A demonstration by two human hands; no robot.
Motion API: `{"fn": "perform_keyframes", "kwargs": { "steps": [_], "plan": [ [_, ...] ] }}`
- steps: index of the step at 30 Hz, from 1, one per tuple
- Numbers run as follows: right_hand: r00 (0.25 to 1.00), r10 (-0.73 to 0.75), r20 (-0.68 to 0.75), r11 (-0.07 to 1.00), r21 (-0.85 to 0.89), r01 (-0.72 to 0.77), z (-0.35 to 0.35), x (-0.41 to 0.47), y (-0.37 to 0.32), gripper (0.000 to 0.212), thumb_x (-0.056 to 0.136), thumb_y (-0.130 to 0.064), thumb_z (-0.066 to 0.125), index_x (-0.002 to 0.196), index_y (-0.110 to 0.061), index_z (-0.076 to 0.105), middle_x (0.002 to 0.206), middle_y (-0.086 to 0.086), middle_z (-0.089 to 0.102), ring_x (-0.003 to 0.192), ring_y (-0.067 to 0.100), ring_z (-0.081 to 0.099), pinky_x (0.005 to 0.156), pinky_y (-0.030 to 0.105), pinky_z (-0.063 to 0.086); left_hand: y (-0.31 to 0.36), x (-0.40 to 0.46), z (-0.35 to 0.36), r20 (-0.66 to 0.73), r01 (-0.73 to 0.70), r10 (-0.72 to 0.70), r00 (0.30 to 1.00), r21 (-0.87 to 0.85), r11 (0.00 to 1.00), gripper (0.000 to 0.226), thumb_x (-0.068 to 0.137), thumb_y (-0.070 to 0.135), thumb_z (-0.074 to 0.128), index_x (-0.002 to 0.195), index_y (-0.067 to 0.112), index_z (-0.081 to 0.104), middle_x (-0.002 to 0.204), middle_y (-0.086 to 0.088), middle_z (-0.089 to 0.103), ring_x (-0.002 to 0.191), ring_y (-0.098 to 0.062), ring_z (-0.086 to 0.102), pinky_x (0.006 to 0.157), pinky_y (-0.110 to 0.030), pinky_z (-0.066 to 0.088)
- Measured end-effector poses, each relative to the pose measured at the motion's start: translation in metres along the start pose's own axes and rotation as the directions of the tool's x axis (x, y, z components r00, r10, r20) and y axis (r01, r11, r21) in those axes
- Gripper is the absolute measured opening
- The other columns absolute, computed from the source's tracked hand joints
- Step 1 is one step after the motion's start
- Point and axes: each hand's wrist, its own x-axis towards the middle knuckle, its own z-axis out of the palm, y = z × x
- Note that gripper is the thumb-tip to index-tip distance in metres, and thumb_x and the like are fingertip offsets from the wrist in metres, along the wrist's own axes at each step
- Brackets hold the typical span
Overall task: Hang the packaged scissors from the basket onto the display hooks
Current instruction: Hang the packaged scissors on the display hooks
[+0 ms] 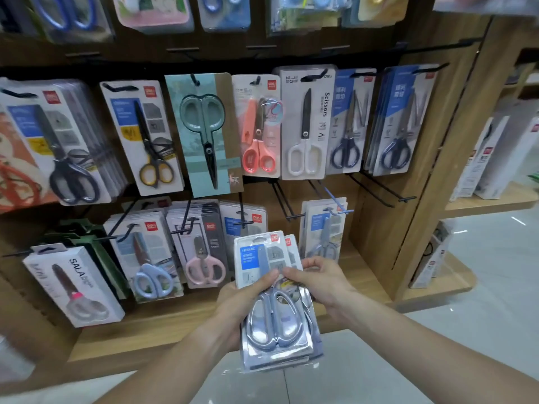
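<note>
Left hand [243, 301] grips the stack of packaged scissors [275, 301] from its 9 o'clock side, thumb curled over the front face w/ the tip near the blade; fingers are hidden behind the packs. Right hand [320, 282] pinches the same stack from 3 o'clock, thumb on the front and fingers wrapped round the right edge. Thumb tips sit just beside each other at mid-pack. Stack looks like at least 2 packs, a 2nd card edge showing at 1 o'clock behind the front one; front pack has a blue label up top and grey-handled scissors at 6 o'clock, tilted slightly, top leaning toward 11 o'clock. Pack is held in front of the lower row of the display, apart from any hook. At 1 o'clock from the hands, a blue hook [335, 204] carries a matching blue-label pack [322, 228]. At 10 o'clock hangs a pink-handled scissors pack [202, 252]. Upper row at 12 o'clock holds a white-handled scissors pack [304, 126] and an orange-handled scissors pack [258, 126]. Wooden shelf [175, 325] runs beneath the display.
</note>
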Motion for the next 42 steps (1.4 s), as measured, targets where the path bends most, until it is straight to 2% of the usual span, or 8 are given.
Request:
{"fn": "perform_keyframes", "kwargs": {
  "steps": [7, 11, 16, 20, 23, 30, 36, 42],
  "plan": [
    [1.0, -0.03, -0.009, 0.999, 0.011, 0.03, 0.001, 0.009, 0.008, 0.009, 0.092, -0.015, 0.078, 0.098, -0.011, 0.073, 0.094, 0.011, 0.079, 0.082, 0.022, 0.073, 0.086, 0.043, 0.061, -0.001, 0.009, -0.005, -0.065, -0.012, 0.012, 0.998, 0.005, 1.0, 0.062, 0.085, 0.05, 0.081, 0.132, 0.012, 0.066, 0.115, -0.02, 0.078, 0.105, -0.043, 0.076, 0.1, -0.064, 0.056],
    [0.998, -0.015, -0.058, 1.0, 0.01, 0.016, -0.003, 0.022, 0.019, 0.008, 0.098, -0.014, 0.07, 0.104, -0.01, 0.074, 0.089, 0.007, 0.078, 0.073, 0.02, 0.07, 0.07, 0.036, 0.058, -0.001, 0.005, 0.0, -0.06, -0.032, 0.032, 0.998, -0.005, 0.999, 0.034, 0.102, 0.042, 0.064, 0.123, 0.016, 0.069, 0.11, -0.014, 0.08, 0.101, -0.039, 0.077, 0.096, -0.058, 0.059],
    [0.997, 0.067, -0.034, 0.985, 0.161, -0.061, -0.013, 0.025, 0.018, 0.009, 0.104, -0.01, 0.06, 0.097, -0.009, 0.066, 0.076, 0.007, 0.073, 0.061, 0.018, 0.066, 0.063, 0.035, 0.056, -0.006, 0.011, 0.0, -0.079, -0.103, 0.107, 0.991, 0.043, 0.994, 0.02, 0.11, 0.024, 0.054, 0.123, 0.017, 0.067, 0.106, -0.006, 0.082, 0.09, -0.025, 0.08, 0.067, -0.037, 0.064],
    [0.997, 0.062, -0.054, 0.981, 0.189, -0.051, -0.021, 0.022, 0.014, 0.011, 0.104, -0.01, 0.058, 0.1, -0.006, 0.068, 0.08, 0.009, 0.076, 0.064, 0.019, 0.068, 0.061, 0.033, 0.055, -0.007, 0.012, 0.002, -0.109, -0.135, 0.149, 0.983, 0.129, 0.982, 0.018, 0.11, 0.024, 0.054, 0.122, 0.02, 0.066, 0.108, -0.007, 0.081, 0.099, -0.031, 0.079, 0.09, -0.052, 0.062],
    [0.991, 0.05, -0.123, 0.969, 0.246, -0.018, -0.035, 0.021, 0.013, 0.01, 0.103, -0.008, 0.06, 0.103, -0.001, 0.067, 0.09, 0.021, 0.075, 0.073, 0.03, 0.071, 0.074, 0.047, 0.062, -0.01, 0.013, -0.003, -0.098, -0.157, 0.178, 0.979, 0.191, 0.969, 0.018, 0.109, 0.03, 0.057, 0.123, 0.026, 0.067, 0.116, 0.0, 0.08, 0.109, -0.026, 0.076, 0.101, -0.055, 0.057],
    [0.972, 0.001, -0.234, 0.964, 0.26, 0.062, -0.073, 0.026, 0.018, 0.009, 0.105, -0.023, 0.06, 0.111, -0.015, 0.06, 0.097, 0.009, 0.076, 0.082, 0.024, 0.078, 0.069, 0.04, 0.062, -0.009, 0.017, -0.015, -0.108, -0.141, 0.161, 0.981, 0.17, 0.975, 0.019, 0.109, 0.024, 0.056, 0.123, 0.014, 0.065, 0.104, -0.012, 0.081, 0.092, -0.036, 0.079, 0.087, -0.055, 0.063],
    [0.939, -0.034, -0.342, 0.969, 0.218, 0.115, -0.085, 0.052, 0.024, 0.008, 0.105, -0.02, 0.06, 0.107, -0.013, 0.063, 0.107, 0.016, 0.075, 0.095, 0.032, 0.076, 0.09, 0.054, 0.061, -0.014, 0.021, -0.008, -0.122, -0.126, 0.144, 0.982, 0.142, 0.982, 0.021, 0.109, 0.024, 0.057, 0.124, 0.013, 0.066, 0.108, -0.017, 0.08, 0.101, -0.043, 0.076, 0.092, -0.065, 0.058],
    [0.938, -0.013, -0.346, 0.968, 0.231, 0.099, -0.078, 0.079, 0.026, 0.005, 0.105, -0.022, 0.059, 0.106, -0.017, 0.061, 0.105, 0.011, 0.075, 0.097, 0.028, 0.076, 0.089, 0.053, 0.062, -0.017, 0.026, -0.006, -0.114, -0.125, 0.141, 0.983, 0.137, 0.983, 0.021, 0.108, 0.024, 0.057, 0.124, 0.015, 0.067, 0.11, -0.017, 0.079, 0.102, -0.042, 0.076, 0.097, -0.068, 0.055]
  ]
}}
